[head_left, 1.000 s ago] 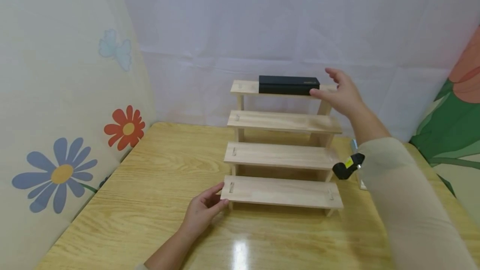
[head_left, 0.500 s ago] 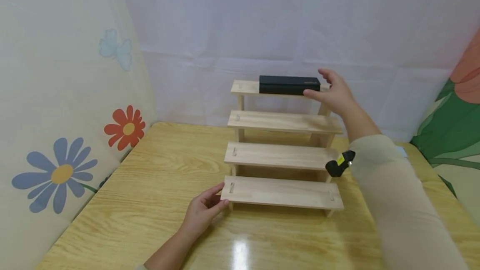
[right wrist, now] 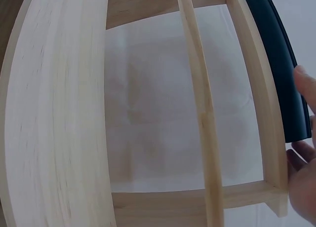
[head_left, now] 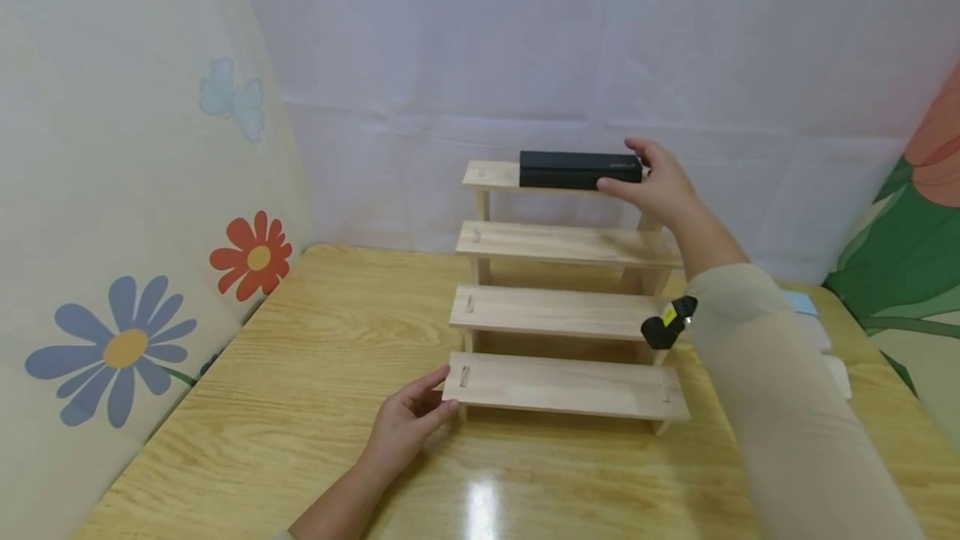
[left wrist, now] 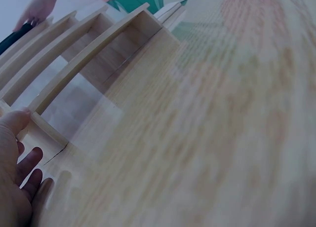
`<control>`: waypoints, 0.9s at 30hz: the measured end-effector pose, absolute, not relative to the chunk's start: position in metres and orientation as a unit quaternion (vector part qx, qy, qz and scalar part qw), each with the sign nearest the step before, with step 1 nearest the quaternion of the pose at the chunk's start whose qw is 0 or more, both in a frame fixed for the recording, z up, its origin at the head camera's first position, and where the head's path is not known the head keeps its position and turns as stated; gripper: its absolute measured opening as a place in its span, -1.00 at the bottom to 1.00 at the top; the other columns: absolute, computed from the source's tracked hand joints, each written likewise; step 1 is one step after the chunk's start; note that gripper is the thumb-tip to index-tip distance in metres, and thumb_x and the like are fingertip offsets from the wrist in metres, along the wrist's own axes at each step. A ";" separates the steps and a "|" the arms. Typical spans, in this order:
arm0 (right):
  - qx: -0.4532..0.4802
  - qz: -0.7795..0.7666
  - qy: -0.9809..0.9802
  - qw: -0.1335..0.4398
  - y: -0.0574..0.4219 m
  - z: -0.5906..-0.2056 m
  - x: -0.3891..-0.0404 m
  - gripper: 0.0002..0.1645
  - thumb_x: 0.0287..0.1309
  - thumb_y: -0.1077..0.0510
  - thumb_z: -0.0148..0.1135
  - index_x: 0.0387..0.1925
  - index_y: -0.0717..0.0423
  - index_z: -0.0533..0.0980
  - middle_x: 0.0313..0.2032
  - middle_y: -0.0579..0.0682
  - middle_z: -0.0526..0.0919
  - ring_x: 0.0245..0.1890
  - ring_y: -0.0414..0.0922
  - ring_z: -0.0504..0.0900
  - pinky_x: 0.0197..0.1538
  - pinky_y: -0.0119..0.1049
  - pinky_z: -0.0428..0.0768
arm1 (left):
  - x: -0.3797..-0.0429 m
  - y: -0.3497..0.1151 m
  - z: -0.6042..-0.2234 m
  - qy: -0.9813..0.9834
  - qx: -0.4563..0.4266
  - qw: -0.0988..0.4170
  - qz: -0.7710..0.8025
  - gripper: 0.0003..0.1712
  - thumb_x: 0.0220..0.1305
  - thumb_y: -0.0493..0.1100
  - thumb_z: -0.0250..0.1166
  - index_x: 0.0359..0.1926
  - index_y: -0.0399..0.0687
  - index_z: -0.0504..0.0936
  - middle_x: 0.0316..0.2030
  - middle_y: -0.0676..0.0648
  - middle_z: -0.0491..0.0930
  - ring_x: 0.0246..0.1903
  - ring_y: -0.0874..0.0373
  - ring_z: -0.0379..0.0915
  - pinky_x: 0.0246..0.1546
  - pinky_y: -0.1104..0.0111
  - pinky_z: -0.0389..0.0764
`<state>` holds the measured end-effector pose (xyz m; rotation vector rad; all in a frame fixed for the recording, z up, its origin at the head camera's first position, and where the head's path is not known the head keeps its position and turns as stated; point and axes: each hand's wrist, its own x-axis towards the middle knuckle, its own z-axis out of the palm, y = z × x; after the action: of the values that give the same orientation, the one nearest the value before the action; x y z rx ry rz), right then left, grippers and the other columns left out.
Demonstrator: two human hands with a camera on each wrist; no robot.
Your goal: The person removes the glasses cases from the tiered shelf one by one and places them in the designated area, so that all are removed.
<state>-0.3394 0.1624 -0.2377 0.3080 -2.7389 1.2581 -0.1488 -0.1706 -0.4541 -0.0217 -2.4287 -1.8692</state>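
A pale wooden tiered shelf [head_left: 562, 313] with several steps stands on the table. On its top step, towards the right, lies a long black case [head_left: 579, 169]. My right hand [head_left: 663, 186] is around the case's right end, thumb at its front and a finger behind it. In the right wrist view, a fingertip meets the edge of the dark case [right wrist: 279, 74]. My left hand [head_left: 405, 423] holds the left end of the lowest step between thumb and fingers. The left wrist view shows that thumb against the step's corner, with the other fingers bent beside the shelf leg [left wrist: 49, 130].
Behind the right sleeve [head_left: 795, 407], partly hidden, lie a light blue item [head_left: 801, 302] and a white item [head_left: 838, 375] on the wooden table [head_left: 337, 315]. A white cloth [head_left: 450, 40] hangs behind the shelf. Flower-printed panels [head_left: 112, 190] flank the table.
My right hand has slid left along the top step, so its thumb now overlaps more of the case's front. The case and shelf stay practically in place. My left hand has not moved.
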 end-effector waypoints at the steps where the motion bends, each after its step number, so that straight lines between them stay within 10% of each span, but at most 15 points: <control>1: 0.101 0.413 -0.903 0.055 0.162 -0.237 -0.339 0.05 0.16 -0.14 0.35 0.52 0.03 0.03 0.53 0.12 0.04 0.49 0.19 0.06 0.49 0.10 0.11 | -0.149 -0.171 -0.454 -0.791 -0.005 0.037 -0.611 -0.43 0.12 -0.31 0.43 0.20 -0.19 0.56 -0.12 -0.22 0.71 -0.28 0.30 0.59 -0.28 0.50 0.63; 27: 0.086 0.383 -0.918 0.054 0.160 -0.239 -0.341 -0.02 0.15 -0.19 0.34 0.48 0.00 0.14 0.49 0.20 0.05 0.45 0.16 0.11 0.47 0.09 0.14 | -0.149 -0.170 -0.453 -0.789 -0.012 0.041 -0.612 -0.44 0.13 -0.32 0.42 0.20 -0.20 0.56 -0.15 -0.23 0.72 -0.27 0.30 0.59 -0.29 0.50 0.62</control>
<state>-0.3410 0.1602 -0.2395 0.2602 -2.7890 1.1632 -0.1486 -0.1699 -0.4531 -0.0364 -2.4171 -1.8756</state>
